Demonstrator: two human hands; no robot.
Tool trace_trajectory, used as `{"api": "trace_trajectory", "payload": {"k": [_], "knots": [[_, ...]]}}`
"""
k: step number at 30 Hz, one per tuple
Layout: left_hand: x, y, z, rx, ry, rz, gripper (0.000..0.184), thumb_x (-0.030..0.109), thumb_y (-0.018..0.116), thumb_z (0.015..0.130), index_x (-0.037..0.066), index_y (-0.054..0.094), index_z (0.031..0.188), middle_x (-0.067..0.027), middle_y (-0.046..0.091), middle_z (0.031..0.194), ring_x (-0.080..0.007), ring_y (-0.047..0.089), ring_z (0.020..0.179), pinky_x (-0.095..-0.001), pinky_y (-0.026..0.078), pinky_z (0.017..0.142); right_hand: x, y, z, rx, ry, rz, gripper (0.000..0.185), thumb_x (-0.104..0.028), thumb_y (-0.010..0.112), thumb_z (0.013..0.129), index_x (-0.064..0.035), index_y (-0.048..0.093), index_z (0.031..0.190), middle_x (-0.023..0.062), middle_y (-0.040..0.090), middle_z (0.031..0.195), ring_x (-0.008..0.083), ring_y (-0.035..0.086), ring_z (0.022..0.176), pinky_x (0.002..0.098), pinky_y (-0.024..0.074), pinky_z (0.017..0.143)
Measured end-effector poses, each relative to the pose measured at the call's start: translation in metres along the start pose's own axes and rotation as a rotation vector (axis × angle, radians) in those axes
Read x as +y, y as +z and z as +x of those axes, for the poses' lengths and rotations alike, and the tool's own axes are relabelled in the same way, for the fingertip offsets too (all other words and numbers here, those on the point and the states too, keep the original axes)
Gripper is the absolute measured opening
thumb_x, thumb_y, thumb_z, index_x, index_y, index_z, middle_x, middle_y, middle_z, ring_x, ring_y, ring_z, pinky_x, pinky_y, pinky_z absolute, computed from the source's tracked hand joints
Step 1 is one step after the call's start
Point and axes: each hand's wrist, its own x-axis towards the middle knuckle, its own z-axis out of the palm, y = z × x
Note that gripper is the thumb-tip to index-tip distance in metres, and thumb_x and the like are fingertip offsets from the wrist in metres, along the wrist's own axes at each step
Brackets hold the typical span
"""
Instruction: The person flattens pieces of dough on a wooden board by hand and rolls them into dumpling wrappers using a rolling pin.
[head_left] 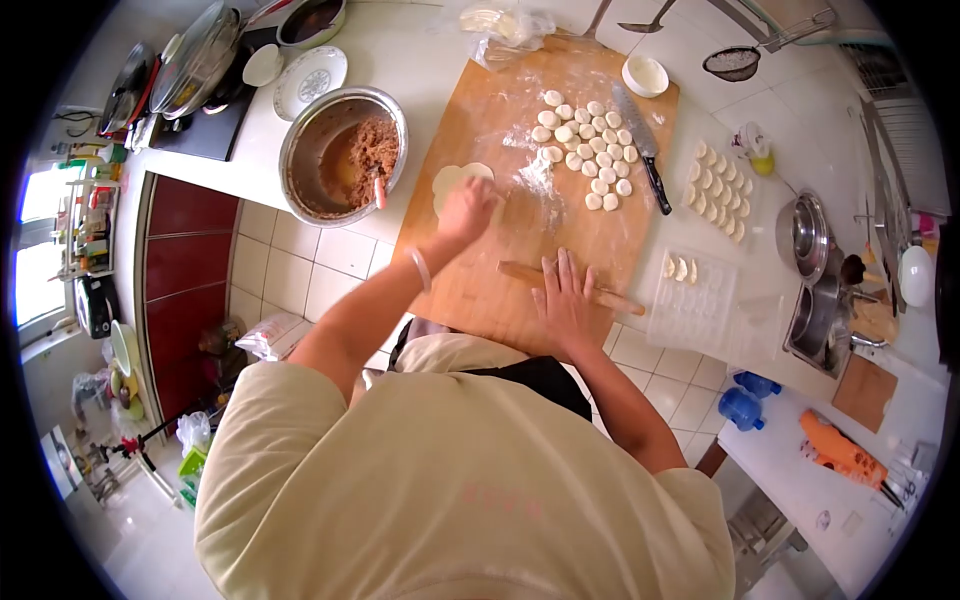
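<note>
My left hand [470, 208] is closed, its fingers curled at the edge of several thin round dough wrappers [452, 182] on the left side of the wooden board [480, 115]. Whatever is between those fingers is hidden. My right hand [566, 298] lies flat with fingers stretched out across a wooden rolling pin [618, 302] near the board's front edge. Small floured dough pieces [600, 145] are grouped on the right half of the board. Loose white flour [537, 178] lies beside them.
Left of the board stands a steel bowl [297, 160] of minced filling [372, 150]. A knife [650, 165] lies along the board's right edge, near a small white bowl [645, 76]. Folded dumplings fill one tray [718, 190]; a clear tray [690, 310] holds 3 more. A sink [815, 320] is further right.
</note>
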Motion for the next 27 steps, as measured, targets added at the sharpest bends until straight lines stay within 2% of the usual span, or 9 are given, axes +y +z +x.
{"api": "trace_trajectory", "payload": {"k": [3,8,9,11,13,17,19,23,27], "knots": [[0.021,0.005,0.063,0.112,0.234,0.149,0.020,0.022,0.066,0.086,0.006,0.067,0.098,-0.0156,0.066,0.107,-0.0374,0.062,0.098,-0.0465,0.050,0.085,0.000,0.006,0.005,0.024,0.039,-0.036,0.059,-0.041,0.051,0.096,-0.0090,0.043,0.145,0.0206,0.032,0.155,0.0334,0.029,0.145,0.0649,0.0124,0.115],[0.067,0.055,0.125,-0.235,0.075,0.490,0.022,0.024,0.065,0.087,0.008,0.070,0.101,-0.0125,0.066,0.112,-0.0315,0.063,0.106,-0.0441,0.051,0.088,-0.004,0.013,0.009,0.078,0.097,-0.026,0.056,-0.041,0.051,0.097,-0.0098,0.046,0.143,0.0188,0.033,0.155,0.0315,0.032,0.144,0.0647,0.0126,0.115],[0.073,0.064,0.128,-0.286,-0.048,0.550,0.026,0.018,0.062,0.087,0.009,0.068,0.110,-0.0085,0.065,0.118,-0.0245,0.061,0.111,-0.0422,0.049,0.091,-0.004,0.015,0.008,0.091,0.090,-0.017,0.056,-0.040,0.052,0.096,-0.0099,0.046,0.143,0.0183,0.035,0.154,0.0310,0.033,0.143,0.0645,0.0128,0.115],[0.074,0.074,0.126,-0.271,0.018,0.589,0.025,0.017,0.060,0.088,0.008,0.068,0.110,-0.0108,0.066,0.116,-0.0264,0.063,0.109,-0.0424,0.051,0.089,-0.001,0.016,0.006,0.104,0.084,-0.004,0.055,-0.040,0.052,0.096,-0.0100,0.046,0.142,0.0178,0.037,0.153,0.0305,0.034,0.143,0.0643,0.0130,0.115],[0.075,0.070,0.126,-0.247,0.082,0.641,0.025,0.015,0.058,0.089,0.006,0.067,0.110,-0.0130,0.067,0.114,-0.0284,0.064,0.108,-0.0426,0.052,0.087,0.005,0.019,0.007,0.152,0.035,0.052,0.045,-0.034,0.061,0.091,-0.0091,0.054,0.128,0.0169,0.041,0.150,0.0301,0.038,0.140,0.0646,0.0153,0.114],[0.055,0.067,0.114,-0.549,0.128,0.310,0.021,0.018,0.059,0.087,0.008,0.068,0.104,-0.0172,0.069,0.104,-0.0340,0.067,0.096,-0.0451,0.053,0.082,0.021,0.021,0.002,0.231,0.025,0.123,0.029,-0.024,0.068,0.086,-0.0069,0.059,0.107,0.0176,0.044,0.147,0.0319,0.039,0.140,0.0645,0.0178,0.113],[0.042,0.061,0.094,-0.748,0.233,0.246,0.020,0.022,0.065,0.083,0.007,0.069,0.097,-0.0174,0.070,0.096,-0.0366,0.067,0.091,-0.0467,0.052,0.080,0.031,0.020,-0.005,0.203,0.036,0.108,0.032,-0.025,0.067,0.087,-0.0066,0.058,0.112,0.0182,0.043,0.148,0.0322,0.038,0.140,0.0650,0.0177,0.113],[0.044,0.065,0.043,-0.750,0.209,0.176,0.021,0.023,0.069,0.081,0.007,0.070,0.094,-0.0173,0.070,0.094,-0.0362,0.066,0.090,-0.0467,0.052,0.080,0.020,0.006,0.004,0.215,0.095,0.023,0.047,-0.031,0.061,0.092,-0.0077,0.052,0.132,0.0183,0.043,0.147,0.0309,0.036,0.141,0.0671,0.0179,0.112],[0.046,0.086,0.029,-0.895,0.374,0.335,0.021,0.022,0.065,0.085,0.011,0.071,0.102,-0.0148,0.071,0.101,-0.0328,0.069,0.095,-0.0442,0.055,0.079,0.024,-0.003,0.050,0.207,0.131,-0.105,0.054,-0.035,0.053,0.096,-0.0098,0.045,0.142,0.0188,0.039,0.150,0.0312,0.032,0.144,0.0676,0.0164,0.112]]}}
